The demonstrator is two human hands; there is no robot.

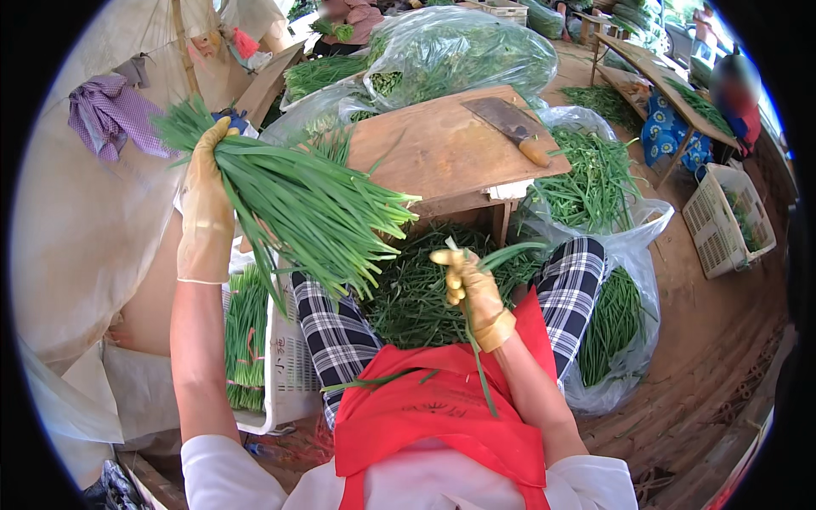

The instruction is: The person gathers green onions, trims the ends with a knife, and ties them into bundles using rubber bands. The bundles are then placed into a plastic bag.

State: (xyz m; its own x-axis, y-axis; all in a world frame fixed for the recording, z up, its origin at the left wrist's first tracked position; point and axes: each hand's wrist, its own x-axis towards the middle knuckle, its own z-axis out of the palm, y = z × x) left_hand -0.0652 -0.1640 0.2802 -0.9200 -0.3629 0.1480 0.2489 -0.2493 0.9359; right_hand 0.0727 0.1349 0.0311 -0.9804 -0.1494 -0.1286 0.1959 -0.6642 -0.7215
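Observation:
A thick bunch of garlic chives point(306, 185) is gripped in my left hand point(210, 185), which wears a thin yellowish glove. Its pale cut ends fan out toward the middle, above my left knee. My right hand point(478, 287), gloved too, is closed around a few loose chive leaves point(510, 255) over my lap. Below it a dark heap of discarded leaves point(421, 287) lies between my knees. Stray leaves point(376, 380) rest on my red apron point(440, 408).
Ahead stands a low wooden table point(421, 146) bearing a cleaver point(510, 127). Chives fill plastic bags point(586, 172) at right. A white crate point(287, 363) holding tied bundles point(245, 338) is at my left. Another crate point(727, 217) and a seated person point(739, 108) are farther right.

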